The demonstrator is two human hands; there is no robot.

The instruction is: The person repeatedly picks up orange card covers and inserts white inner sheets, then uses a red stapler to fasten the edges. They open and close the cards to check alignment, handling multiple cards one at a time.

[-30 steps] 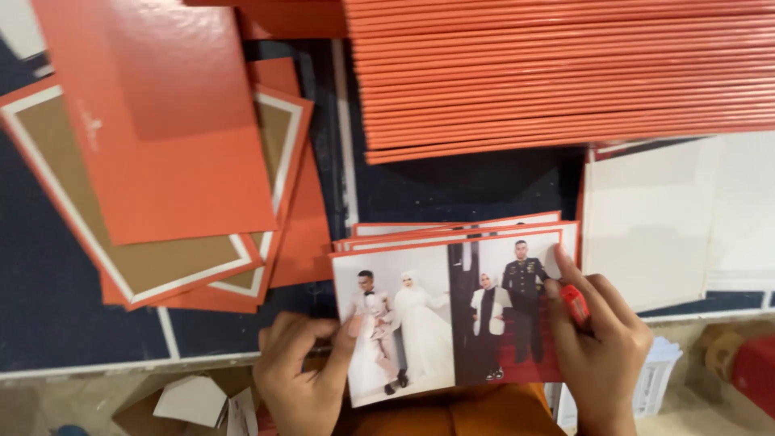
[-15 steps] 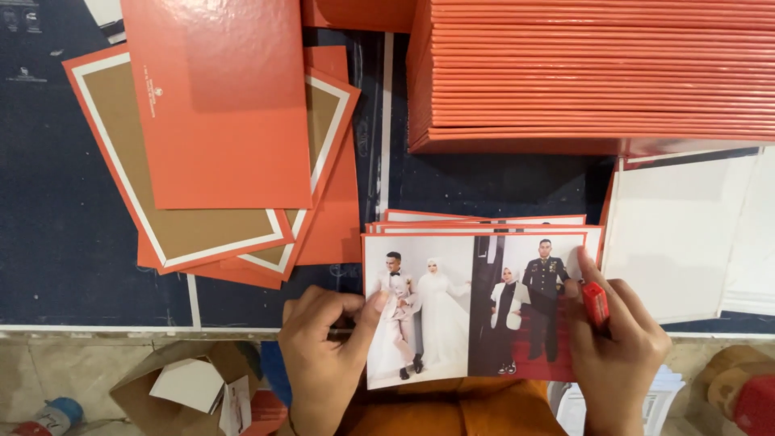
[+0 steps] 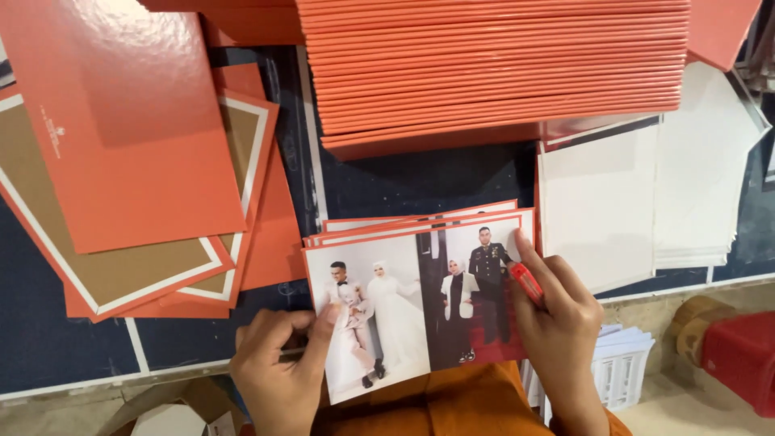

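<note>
Hands on a stack of photo prints (image 3: 420, 299)
Left hand (image 3: 278, 363) pinches the stack's lower edge; right hand (image 3: 557, 315) grips its side, a red pen (image 3: 526, 282) under the fingers.

The photos (image 3: 420, 303) under the top one show only as thin red-edged strips just beyond the fingers (image 3: 529, 254), so their pictures and number cannot be told; the top photo's near edge runs off against the orange cloth (image 3: 452, 404) between the hands. The right hand (image 3: 561, 323) hides most of the red pen (image 3: 526, 282), and both wrists are cut by the bottom edge. Well beyond the fingers the stack (image 3: 492, 64) of red folders is cut by the top edge, and the small white mark on the folder (image 3: 121, 121) far left is too small to tell.
</note>
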